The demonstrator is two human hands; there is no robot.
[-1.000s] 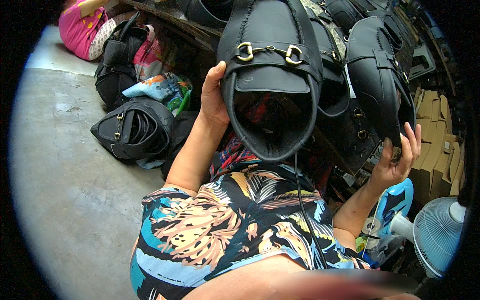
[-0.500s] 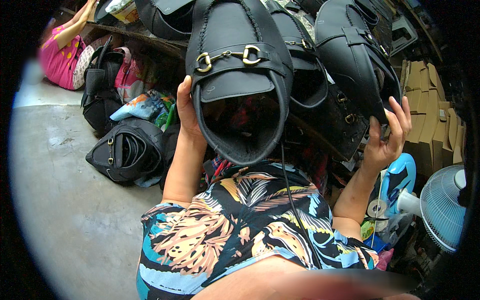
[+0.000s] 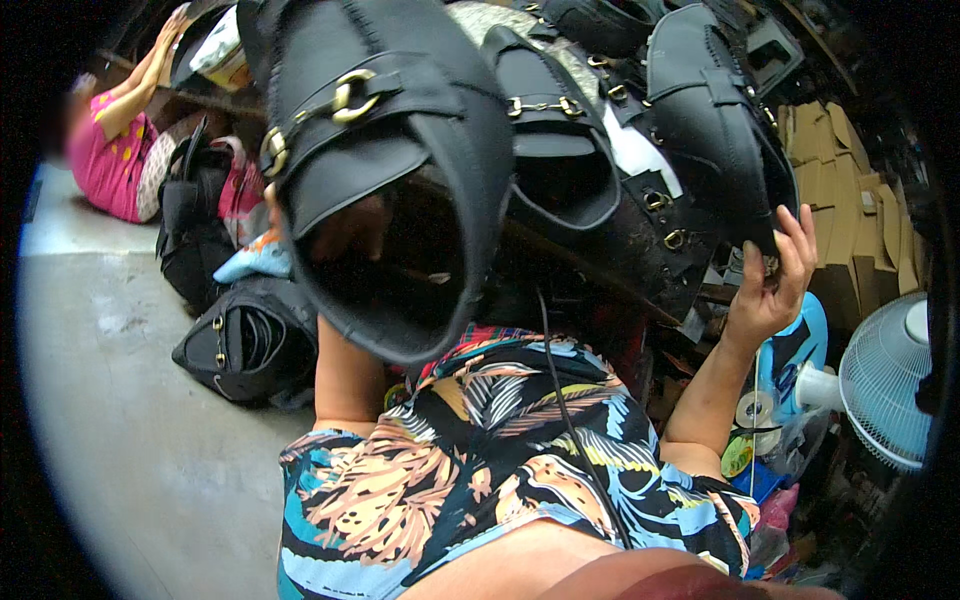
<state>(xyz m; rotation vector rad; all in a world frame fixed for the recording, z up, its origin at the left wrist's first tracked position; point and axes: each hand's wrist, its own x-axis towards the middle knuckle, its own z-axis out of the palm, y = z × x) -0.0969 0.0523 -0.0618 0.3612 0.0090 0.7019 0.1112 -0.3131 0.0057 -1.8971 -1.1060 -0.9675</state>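
My left hand [image 3: 271, 207] grips a black leather loafer upper [image 3: 400, 85] with a gold horsebit across its strap. It is raised close, tilted, its opening toward me; most of that hand is behind or inside it. My right hand [image 3: 772, 285] pinches the heel edge of a second black upper [image 3: 695, 130], seen from the side at the right. Between them another black loafer upper [image 3: 560, 150] with a gold bit lies on the workbench. More black pieces with gold bits [image 3: 665, 220] lie beside it.
Black uppers [image 3: 250, 340] are heaped on the floor at the left, near a dark bag [image 3: 195, 215]. A white fan [image 3: 885, 385] and stacked cardboard pieces [image 3: 840, 200] stand at the right. A person in pink [image 3: 115, 165] sits at far left. A dark cord [image 3: 565, 400] hangs before me.
The upper in my left hand has moved left and nearer, and has turned. This uncovers the middle upper and a white scrap. My right hand stays at its upper's heel.
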